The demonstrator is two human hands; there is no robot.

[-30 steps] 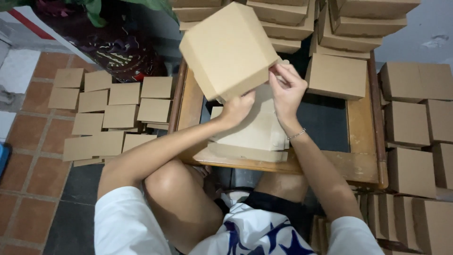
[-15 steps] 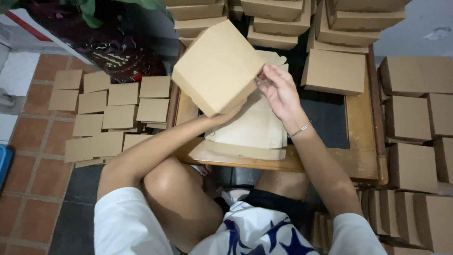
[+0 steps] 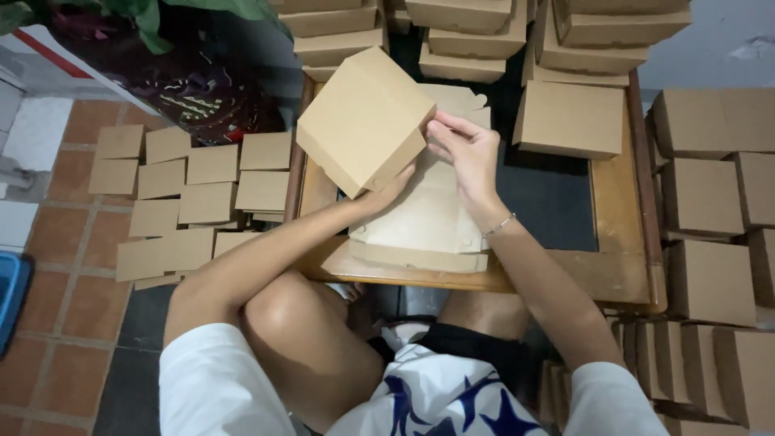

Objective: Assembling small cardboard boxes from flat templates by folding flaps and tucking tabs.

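I hold a folded brown cardboard box (image 3: pixel 363 121) tilted above a low wooden table (image 3: pixel 565 274). My left hand (image 3: pixel 387 190) supports the box from below at its lower corner. My right hand (image 3: pixel 464 149) grips its right edge with fingertips pressed on the side flap. Under the box lies a stack of flat unfolded cardboard blanks (image 3: pixel 424 222) on the table. A finished box (image 3: pixel 571 119) sits on the table to the right of my hands.
Stacks of finished boxes (image 3: pixel 476 32) line the table's far side, and more (image 3: pixel 710 210) stand on the floor at right. Several flat cardboard pieces (image 3: pixel 186 194) are laid out on the tiled floor at left. A blue container edge (image 3: pixel 12 299) shows far left.
The box has swung from above the table's middle toward the left and tilted. Both hands stayed on it, the right hand shifting along its right edge.
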